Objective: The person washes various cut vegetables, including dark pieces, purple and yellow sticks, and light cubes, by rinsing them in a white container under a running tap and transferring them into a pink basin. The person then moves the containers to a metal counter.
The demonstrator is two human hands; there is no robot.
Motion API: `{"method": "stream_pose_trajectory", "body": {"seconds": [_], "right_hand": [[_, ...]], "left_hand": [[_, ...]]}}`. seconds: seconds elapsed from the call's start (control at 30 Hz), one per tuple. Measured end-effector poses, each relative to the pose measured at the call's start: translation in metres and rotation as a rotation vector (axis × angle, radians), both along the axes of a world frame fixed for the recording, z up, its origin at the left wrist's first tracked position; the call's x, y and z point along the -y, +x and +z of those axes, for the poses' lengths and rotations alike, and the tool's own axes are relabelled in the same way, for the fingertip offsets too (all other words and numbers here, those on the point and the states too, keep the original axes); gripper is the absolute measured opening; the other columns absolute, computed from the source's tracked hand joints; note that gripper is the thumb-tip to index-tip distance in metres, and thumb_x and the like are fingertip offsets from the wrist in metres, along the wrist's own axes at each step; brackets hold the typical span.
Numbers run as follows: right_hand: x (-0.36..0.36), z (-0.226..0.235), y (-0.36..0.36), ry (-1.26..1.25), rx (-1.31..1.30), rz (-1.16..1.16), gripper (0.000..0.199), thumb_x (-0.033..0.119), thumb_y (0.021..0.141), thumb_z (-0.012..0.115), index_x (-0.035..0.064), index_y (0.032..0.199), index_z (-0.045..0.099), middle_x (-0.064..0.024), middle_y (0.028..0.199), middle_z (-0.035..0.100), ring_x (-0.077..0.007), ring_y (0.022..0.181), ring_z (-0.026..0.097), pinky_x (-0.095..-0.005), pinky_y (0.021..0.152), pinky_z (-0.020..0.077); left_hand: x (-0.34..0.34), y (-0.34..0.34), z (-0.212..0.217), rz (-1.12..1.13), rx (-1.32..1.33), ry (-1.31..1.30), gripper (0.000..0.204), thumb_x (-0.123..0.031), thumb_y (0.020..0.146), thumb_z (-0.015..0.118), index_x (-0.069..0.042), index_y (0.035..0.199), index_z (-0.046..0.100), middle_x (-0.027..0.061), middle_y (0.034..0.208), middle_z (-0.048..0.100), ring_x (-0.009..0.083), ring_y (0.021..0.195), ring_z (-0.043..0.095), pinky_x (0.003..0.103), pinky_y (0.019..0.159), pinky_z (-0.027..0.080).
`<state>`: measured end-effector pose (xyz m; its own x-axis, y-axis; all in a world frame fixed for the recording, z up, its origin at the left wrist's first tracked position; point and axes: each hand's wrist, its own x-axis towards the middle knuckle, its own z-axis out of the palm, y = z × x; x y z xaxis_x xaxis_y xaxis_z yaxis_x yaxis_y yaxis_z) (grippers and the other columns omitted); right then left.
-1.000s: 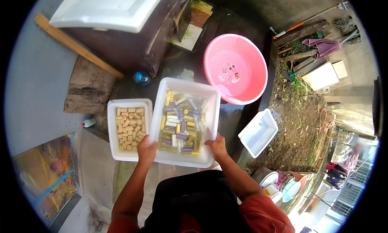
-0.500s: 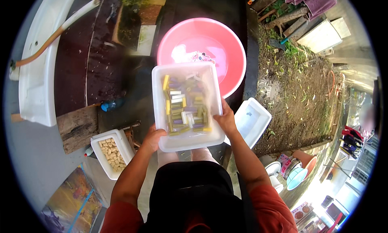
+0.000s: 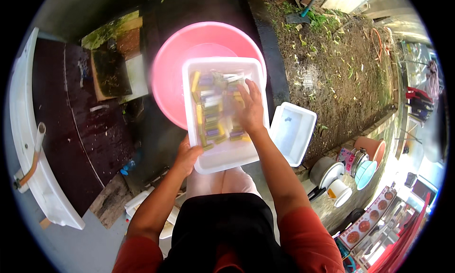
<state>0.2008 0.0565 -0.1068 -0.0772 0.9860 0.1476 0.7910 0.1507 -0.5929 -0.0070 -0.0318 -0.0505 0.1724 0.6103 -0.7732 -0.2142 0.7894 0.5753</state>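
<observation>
White rectangular tub [image 3: 222, 166] at frame centre — upper part overlapping pink basin [image 3: 167, 79], right edge near smaller white container [image 3: 295, 135]; open dark floor [image 3: 152, 143] left of centre, leaf-strewn soil [image 3: 327, 60] at upper right. Inside: short yellow, purple and white cylinders [image 3: 211, 114], partly blurred. Rim grasped by left hand [image 3: 188, 155]; right hand [image 3: 250, 109] spread over cylinders — grip on any unclear.

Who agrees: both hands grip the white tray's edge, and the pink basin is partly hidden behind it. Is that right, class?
No: in the head view, only the left hand grips the white tray; the right hand is over its pieces.
</observation>
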Motion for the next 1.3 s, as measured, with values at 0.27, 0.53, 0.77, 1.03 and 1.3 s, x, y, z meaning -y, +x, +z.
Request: {"method": "stream_pose_trajectory", "body": {"seconds": [0.27, 0.53, 0.77, 1.03, 1.3], "right_hand": [[-0.068, -0.051, 0.054, -0.264, 0.135, -0.307, 0.071, 0.053, 0.075, 0.06, 0.0153, 0.132, 0.043, -0.024, 0.138, 0.031, -0.0445, 0.127, 0.026, -0.0501, 0.104, 0.0234], [-0.066, -0.077, 0.141, -0.447, 0.046, -0.386, 0.085, 0.06, 0.07, 0.061, 0.0184, 0.138, 0.033, -0.0246, 0.139, 0.029, -0.0454, 0.128, 0.025, -0.0503, 0.105, 0.022], [-0.055, -0.112, 0.189, -0.499, -0.071, -0.369, 0.087, 0.061, 0.07, 0.061, 0.0197, 0.14, 0.03, -0.0235, 0.141, 0.026, -0.0449, 0.129, 0.024, -0.0484, 0.106, 0.0222], [-0.063, -0.129, 0.221, -0.695, -0.203, -0.337, 0.093, 0.066, 0.068, 0.06, 0.0203, 0.141, 0.026, -0.0236, 0.141, 0.025, -0.0432, 0.129, 0.025, -0.0464, 0.106, 0.0233], [-0.066, -0.151, 0.224, -0.674, -0.237, -0.352, 0.094, 0.069, 0.068, 0.057, 0.0189, 0.141, 0.026, -0.0233, 0.142, 0.025, -0.041, 0.13, 0.026, -0.0444, 0.106, 0.0225]], "left_hand": [[-0.062, 0.094, 0.009, -0.051, -0.062, -0.006, 0.06, 0.008, 0.069, 0.045, -0.004, 0.128, 0.045, 0.0056, 0.109, 0.057, 0.0136, 0.095, 0.056, 0.027, 0.08, 0.046], [-0.082, 0.195, -0.005, -0.126, -0.069, -0.027, 0.064, 0.009, 0.066, 0.043, -0.003, 0.128, 0.042, 0.0068, 0.11, 0.055, 0.0146, 0.096, 0.055, 0.027, 0.081, 0.045], [-0.094, 0.244, -0.022, -0.258, -0.136, -0.099, 0.065, 0.008, 0.065, 0.044, -0.003, 0.129, 0.04, 0.0089, 0.107, 0.055, 0.017, 0.092, 0.056, 0.028, 0.077, 0.046], [-0.125, 0.274, -0.03, -0.42, -0.235, -0.129, 0.067, 0.002, 0.067, 0.047, -0.005, 0.132, 0.037, 0.0108, 0.108, 0.055, 0.0189, 0.092, 0.055, 0.029, 0.075, 0.046], [-0.143, 0.286, -0.03, -0.524, -0.27, -0.159, 0.071, 0.0, 0.067, 0.048, -0.008, 0.136, 0.033, 0.0108, 0.107, 0.055, 0.0172, 0.088, 0.056, 0.029, 0.072, 0.047]]}}
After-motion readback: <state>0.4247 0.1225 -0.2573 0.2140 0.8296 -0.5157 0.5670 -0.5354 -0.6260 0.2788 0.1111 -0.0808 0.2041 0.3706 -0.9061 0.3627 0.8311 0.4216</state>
